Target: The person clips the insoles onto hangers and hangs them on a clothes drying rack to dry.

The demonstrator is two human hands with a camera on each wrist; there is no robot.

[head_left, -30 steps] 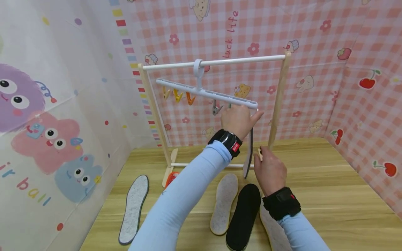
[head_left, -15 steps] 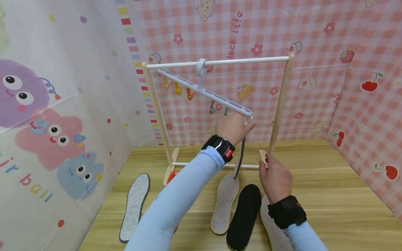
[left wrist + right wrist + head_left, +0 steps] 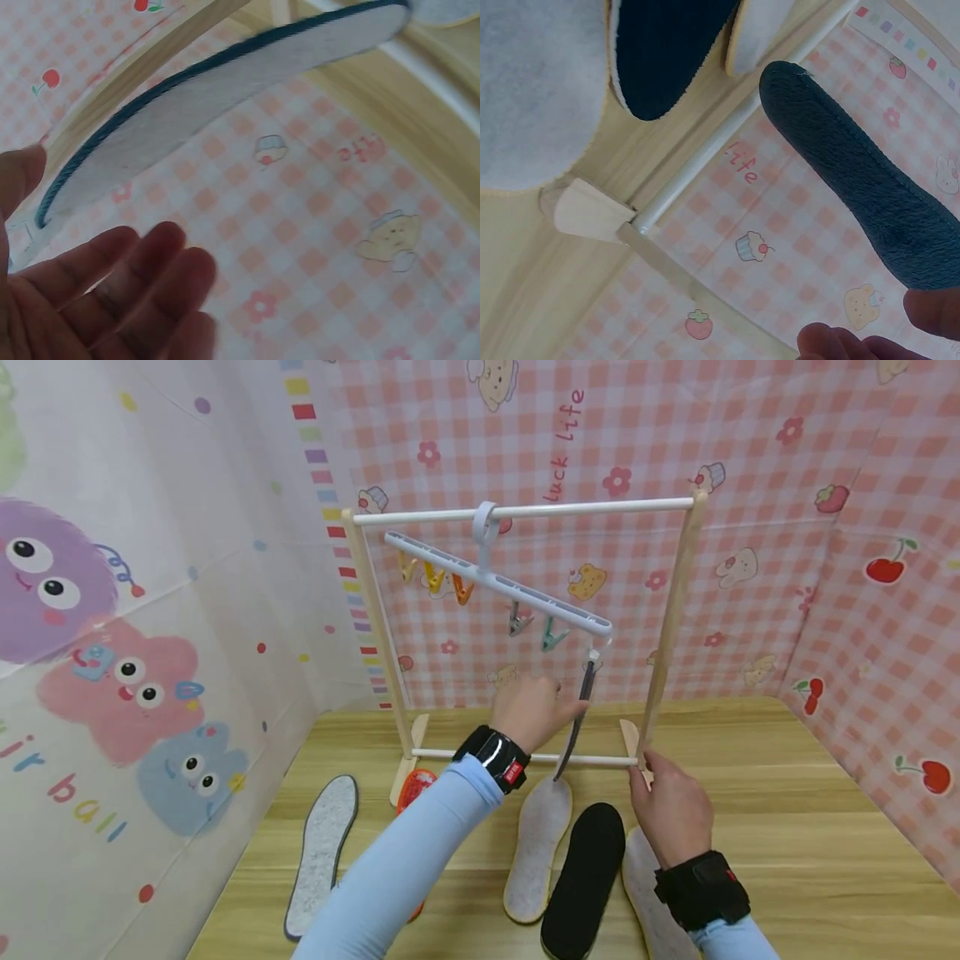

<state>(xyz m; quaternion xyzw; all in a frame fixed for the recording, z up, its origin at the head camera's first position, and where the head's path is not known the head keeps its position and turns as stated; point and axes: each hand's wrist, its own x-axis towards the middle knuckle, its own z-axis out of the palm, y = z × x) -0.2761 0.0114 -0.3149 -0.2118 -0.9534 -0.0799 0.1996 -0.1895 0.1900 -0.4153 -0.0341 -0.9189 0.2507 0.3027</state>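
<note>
A dark-edged insole (image 3: 568, 745) hangs from a white clip (image 3: 594, 655) at the low right end of a pale blue clip hanger (image 3: 525, 597). My left hand (image 3: 531, 714) is just left of this insole, its fingers loosely bent and holding nothing. In the left wrist view, the insole (image 3: 217, 94) shows its pale face and dark rim beyond the spread fingers. My right hand (image 3: 673, 808) is low, beside the right foot of the rack (image 3: 667, 602). Between its thumb and fingers nothing is seen in the right wrist view, where the insole's dark side (image 3: 855, 165) faces the camera.
Other clips, including an orange one (image 3: 462, 589) and a green one (image 3: 552, 633), hang along the hanger. On the wooden table (image 3: 780, 793) lie a grey insole (image 3: 321, 860), a yellow-edged one (image 3: 537, 852), a black one (image 3: 585, 881), another partly covered by my right arm, and a red-orange object (image 3: 415, 787).
My left hand has come off the clip and moved down and left, leaving the insole hanging. The hanger's right end dropped, then rose slightly. My right hand has moved down and slightly right.
</note>
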